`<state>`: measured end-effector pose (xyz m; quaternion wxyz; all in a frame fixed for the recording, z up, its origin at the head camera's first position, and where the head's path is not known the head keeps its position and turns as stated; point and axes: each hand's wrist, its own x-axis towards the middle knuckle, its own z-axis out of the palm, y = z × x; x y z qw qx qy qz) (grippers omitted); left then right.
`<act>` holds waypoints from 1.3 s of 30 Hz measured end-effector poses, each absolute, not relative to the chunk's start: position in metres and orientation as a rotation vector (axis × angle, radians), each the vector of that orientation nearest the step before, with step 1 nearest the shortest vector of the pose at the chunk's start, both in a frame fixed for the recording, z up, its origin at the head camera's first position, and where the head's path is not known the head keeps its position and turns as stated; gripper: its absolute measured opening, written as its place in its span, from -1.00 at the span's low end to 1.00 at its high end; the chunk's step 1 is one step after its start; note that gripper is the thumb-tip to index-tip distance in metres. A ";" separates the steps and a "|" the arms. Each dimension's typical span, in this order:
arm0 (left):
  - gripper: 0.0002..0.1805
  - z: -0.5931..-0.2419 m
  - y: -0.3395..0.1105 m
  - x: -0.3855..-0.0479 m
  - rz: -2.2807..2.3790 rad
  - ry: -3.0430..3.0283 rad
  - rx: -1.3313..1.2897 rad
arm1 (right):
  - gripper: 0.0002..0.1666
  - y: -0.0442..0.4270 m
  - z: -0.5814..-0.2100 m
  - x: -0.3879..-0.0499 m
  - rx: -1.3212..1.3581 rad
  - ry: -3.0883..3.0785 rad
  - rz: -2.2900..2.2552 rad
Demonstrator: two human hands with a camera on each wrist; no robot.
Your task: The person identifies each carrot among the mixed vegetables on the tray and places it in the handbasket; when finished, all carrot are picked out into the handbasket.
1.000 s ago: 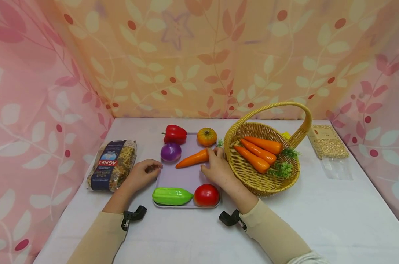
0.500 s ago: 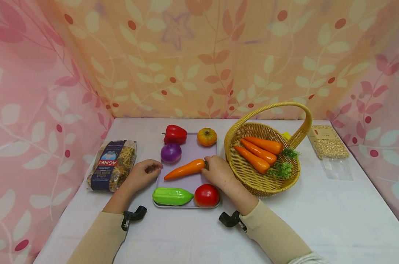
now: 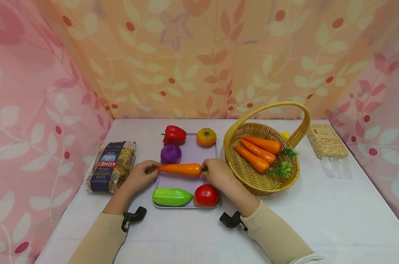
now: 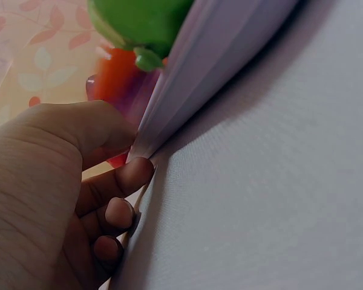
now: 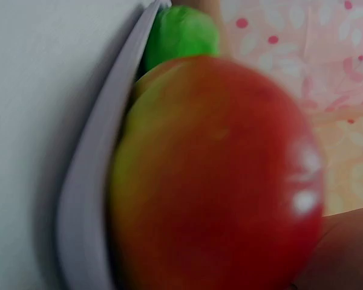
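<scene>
My right hand (image 3: 219, 176) pinches an orange carrot (image 3: 183, 169) by its stem end, above the middle of the lilac tray (image 3: 176, 181). The carrot lies roughly level, its tip pointing left and close to my left hand (image 3: 143, 174). With thumb and forefinger, the left hand holds the tray's left rim (image 4: 146, 142). In the right wrist view, a round red fruit (image 5: 224, 175) with a yellow-green side hides the fingers. It sits at the tray's near right corner, beside a ridged green vegetable (image 3: 172, 197).
A red bell pepper (image 3: 174, 135), purple onion (image 3: 171, 154) and small pumpkin (image 3: 206, 137) occupy the tray's far part. Right of it, a wicker basket (image 3: 262, 189) with a tall handle holds three carrots (image 3: 259, 151). Bags of pasta (image 3: 112, 167) and grain (image 3: 328, 141) flank everything.
The right hand has brought the carrot nearer and turned it level, shifting its tip left toward the left hand. The carrot's leafy top is now hidden. The left hand has stayed at the rim.
</scene>
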<state>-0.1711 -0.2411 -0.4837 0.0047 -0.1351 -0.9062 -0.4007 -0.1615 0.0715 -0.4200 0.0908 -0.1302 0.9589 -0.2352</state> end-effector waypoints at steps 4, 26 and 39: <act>-0.81 -0.485 -0.242 -0.171 -1.232 -2.842 -0.414 | -0.77 0.073 -0.399 -0.150 -0.448 2.887 -0.732; -0.82 -0.486 -0.240 -0.171 -1.278 -2.838 -0.410 | -0.72 0.145 -0.289 -0.074 -0.694 3.058 -1.186; -0.82 -0.483 -0.239 -0.169 -1.290 -2.830 -0.413 | -0.66 0.219 -0.267 -0.048 -0.535 3.226 -1.285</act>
